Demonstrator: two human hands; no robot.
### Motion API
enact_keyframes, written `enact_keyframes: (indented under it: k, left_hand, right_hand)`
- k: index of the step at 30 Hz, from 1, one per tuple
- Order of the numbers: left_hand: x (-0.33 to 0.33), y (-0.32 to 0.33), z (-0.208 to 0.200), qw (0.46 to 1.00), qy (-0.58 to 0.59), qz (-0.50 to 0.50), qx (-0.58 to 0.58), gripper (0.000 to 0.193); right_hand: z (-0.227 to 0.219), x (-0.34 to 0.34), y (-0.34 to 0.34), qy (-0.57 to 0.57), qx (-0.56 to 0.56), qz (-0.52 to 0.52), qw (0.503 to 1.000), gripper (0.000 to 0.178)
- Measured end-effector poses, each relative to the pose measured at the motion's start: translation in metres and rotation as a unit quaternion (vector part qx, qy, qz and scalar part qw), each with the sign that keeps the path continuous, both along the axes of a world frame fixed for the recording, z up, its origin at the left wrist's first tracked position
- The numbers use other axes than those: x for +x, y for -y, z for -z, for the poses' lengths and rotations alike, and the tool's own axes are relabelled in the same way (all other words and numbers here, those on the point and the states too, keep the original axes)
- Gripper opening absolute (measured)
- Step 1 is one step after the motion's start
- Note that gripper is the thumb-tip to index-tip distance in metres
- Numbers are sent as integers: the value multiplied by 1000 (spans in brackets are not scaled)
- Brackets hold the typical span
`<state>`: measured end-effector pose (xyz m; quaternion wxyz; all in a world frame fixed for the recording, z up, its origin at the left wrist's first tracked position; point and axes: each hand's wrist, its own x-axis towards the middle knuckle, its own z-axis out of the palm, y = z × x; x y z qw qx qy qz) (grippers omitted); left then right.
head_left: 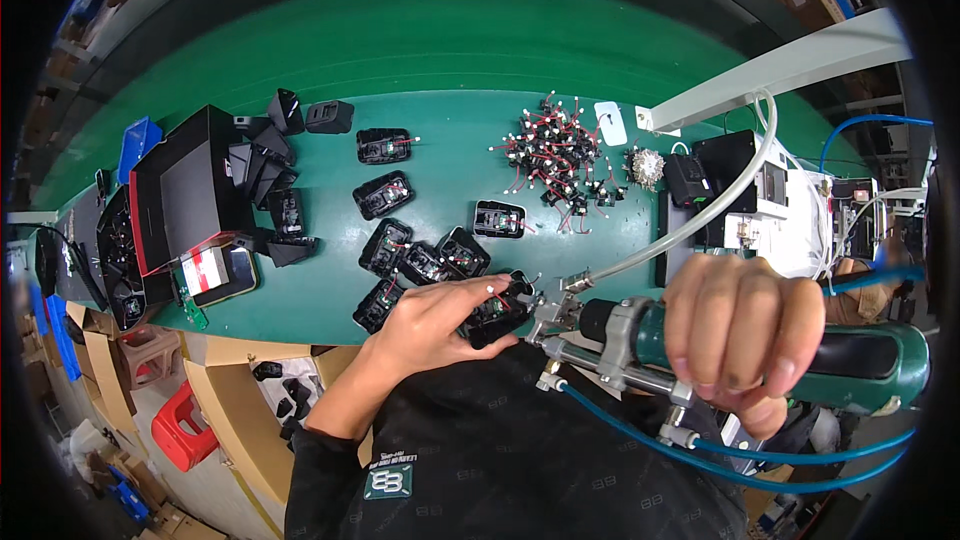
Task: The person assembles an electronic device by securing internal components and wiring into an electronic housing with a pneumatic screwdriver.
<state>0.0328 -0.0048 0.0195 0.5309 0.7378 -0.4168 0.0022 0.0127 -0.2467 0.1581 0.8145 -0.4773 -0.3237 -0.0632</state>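
Green surface [450, 165] spans mid-frame; left fingers [462, 297] hold a black housing [492, 323], centre; right fingers [742, 325] grip a green tool [880, 368], right.

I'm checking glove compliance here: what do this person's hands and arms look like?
The left hand and right hand are both bare, with no gloves or rings visible. The left forearm is uncovered down to a black sleeve. The black top has a faint repeated print and a green-and-white patch. The right sleeve can't be made out.
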Motion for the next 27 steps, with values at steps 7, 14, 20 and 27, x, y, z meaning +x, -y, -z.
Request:
enact_keyframes:
  k: [7, 14, 20, 27]
  left_hand:
    - [21, -12, 13, 995, 14, -29, 94, 58]
    - [50, -38, 9, 983, -1, -88, 158, 77]
    - [119, -50, 17, 963, 97, -163, 193, 51]
    - [147, -44, 30, 935, 23, -139, 324, 72]
  right_hand:
    - [5, -5, 6, 5, 16, 102, 995, 38]
    - [2, -2, 23, 27, 9, 102, 994, 48]
    - [9, 2, 18, 9, 5, 78, 997, 47]
    - [11, 0, 19, 15, 24, 92, 995, 46]
